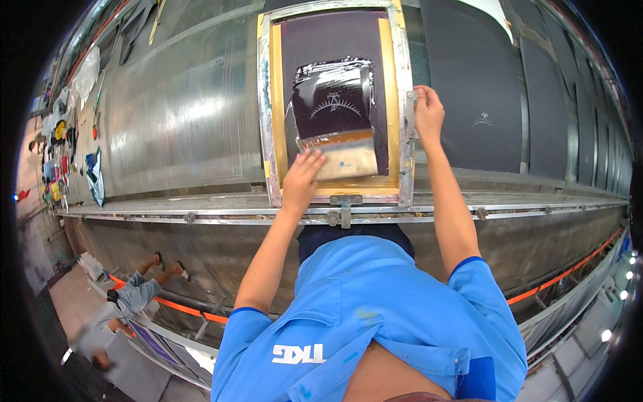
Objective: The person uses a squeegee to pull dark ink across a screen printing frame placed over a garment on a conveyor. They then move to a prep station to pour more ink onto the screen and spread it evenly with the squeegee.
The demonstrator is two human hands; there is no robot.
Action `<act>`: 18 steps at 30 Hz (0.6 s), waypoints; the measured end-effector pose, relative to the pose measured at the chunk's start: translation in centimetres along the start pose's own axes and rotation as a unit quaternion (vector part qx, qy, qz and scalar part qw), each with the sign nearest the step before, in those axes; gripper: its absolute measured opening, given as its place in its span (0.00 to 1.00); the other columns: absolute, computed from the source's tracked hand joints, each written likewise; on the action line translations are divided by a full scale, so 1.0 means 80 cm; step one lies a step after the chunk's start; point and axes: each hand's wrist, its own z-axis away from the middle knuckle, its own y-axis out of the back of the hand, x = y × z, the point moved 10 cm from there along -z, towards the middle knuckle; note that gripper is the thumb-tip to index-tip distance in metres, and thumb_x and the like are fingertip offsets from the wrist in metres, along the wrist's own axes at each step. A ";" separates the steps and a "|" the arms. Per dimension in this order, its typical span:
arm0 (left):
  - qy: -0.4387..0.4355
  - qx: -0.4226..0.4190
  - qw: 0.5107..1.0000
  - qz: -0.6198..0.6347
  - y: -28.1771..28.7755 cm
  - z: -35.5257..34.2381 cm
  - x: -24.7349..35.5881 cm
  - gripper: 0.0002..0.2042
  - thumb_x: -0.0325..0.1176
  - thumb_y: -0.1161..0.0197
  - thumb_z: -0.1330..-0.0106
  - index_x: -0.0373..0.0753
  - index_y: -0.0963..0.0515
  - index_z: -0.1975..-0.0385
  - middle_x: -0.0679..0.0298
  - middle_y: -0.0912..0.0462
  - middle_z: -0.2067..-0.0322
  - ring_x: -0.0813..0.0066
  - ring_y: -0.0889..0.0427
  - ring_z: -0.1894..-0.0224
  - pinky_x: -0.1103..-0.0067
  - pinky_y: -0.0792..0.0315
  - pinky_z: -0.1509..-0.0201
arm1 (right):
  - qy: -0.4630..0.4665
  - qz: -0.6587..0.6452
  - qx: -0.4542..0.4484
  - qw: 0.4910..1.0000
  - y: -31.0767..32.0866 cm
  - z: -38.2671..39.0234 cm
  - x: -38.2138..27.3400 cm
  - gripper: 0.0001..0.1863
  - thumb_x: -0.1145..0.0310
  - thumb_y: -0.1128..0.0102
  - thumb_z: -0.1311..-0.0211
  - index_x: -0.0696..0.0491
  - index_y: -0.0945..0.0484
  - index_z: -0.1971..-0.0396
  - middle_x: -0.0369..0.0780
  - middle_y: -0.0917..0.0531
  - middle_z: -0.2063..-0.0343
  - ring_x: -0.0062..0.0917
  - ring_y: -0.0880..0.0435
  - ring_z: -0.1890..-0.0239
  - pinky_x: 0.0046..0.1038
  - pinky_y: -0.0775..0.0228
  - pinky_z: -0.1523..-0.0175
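Observation:
A screen-printing frame with a pale, ink-stained rim lies flat in front of me. Dark glossy ink covers a rectangle of its mesh, and a light crown-like design shows there. Across the near end of the ink lies a squeegee with a pale wooden body and a brown blade. My left hand grips the squeegee's left end, its fingers over the top. At the frame's right side, my right hand is closed around the rim next to a small metal bracket; its thumb is partly hidden.
Dark fabric panels lie to the right, one bearing a small light print. A metal rail with clamps runs along the table's near edge. Tools and bottles crowd the far left. Another person is at lower left.

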 end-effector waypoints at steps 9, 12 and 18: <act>-0.105 -0.051 0.987 0.108 -0.051 -0.019 0.160 0.33 0.22 0.30 0.57 0.43 0.23 0.43 0.61 0.21 0.43 0.60 0.24 0.39 0.66 0.29 0.35 | 0.064 0.091 0.048 0.993 0.233 -0.023 -0.030 0.17 0.56 0.46 0.26 0.52 0.16 0.54 0.31 0.22 0.73 0.15 0.27 0.72 0.21 0.35 0.66; -0.164 -0.078 0.966 0.184 -0.086 -0.042 0.212 0.30 0.25 0.31 0.55 0.42 0.22 0.46 0.61 0.21 0.45 0.60 0.24 0.41 0.67 0.28 0.39 | 0.072 0.067 0.105 0.990 0.343 -0.027 0.002 0.14 0.60 0.45 0.26 0.53 0.17 0.54 0.26 0.30 0.78 0.09 0.37 0.77 0.17 0.47 0.74; -0.212 -0.142 0.939 0.230 -0.127 -0.063 0.264 0.22 0.26 0.33 0.52 0.39 0.21 0.52 0.63 0.19 0.52 0.63 0.21 0.46 0.68 0.27 0.43 | 0.024 0.042 0.178 0.983 0.447 0.023 0.050 0.13 0.62 0.47 0.25 0.53 0.18 0.56 0.26 0.33 0.79 0.08 0.40 0.78 0.16 0.51 0.75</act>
